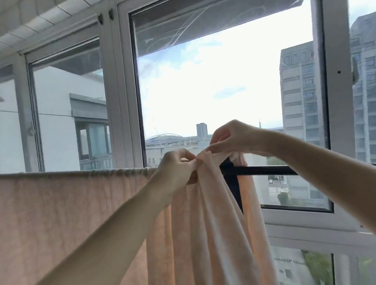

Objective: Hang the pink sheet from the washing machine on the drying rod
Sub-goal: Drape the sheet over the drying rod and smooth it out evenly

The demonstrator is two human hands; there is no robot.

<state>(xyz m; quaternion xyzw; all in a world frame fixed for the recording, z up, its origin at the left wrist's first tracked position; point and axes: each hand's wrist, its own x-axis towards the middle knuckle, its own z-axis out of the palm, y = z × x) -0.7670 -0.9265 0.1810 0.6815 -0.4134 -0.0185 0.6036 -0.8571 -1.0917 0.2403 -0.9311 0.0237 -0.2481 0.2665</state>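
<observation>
The pink sheet (57,223) hangs over the black drying rod (266,170), spread flat to my left and bunched into folds at the middle. My left hand (177,166) pinches the bunched top edge just above the rod. My right hand (230,138) pinches the same edge, touching the left, lifted slightly higher. Behind stands the white-framed window (125,102).

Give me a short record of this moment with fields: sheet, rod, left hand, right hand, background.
sheet: pink sheet, spread over the rod on the left, bunched at the middle
rod: black drying rod, bare on the right
left hand: left hand pinches the bunched fabric
right hand: right hand pinches the top fold
background: window, buildings outside
</observation>
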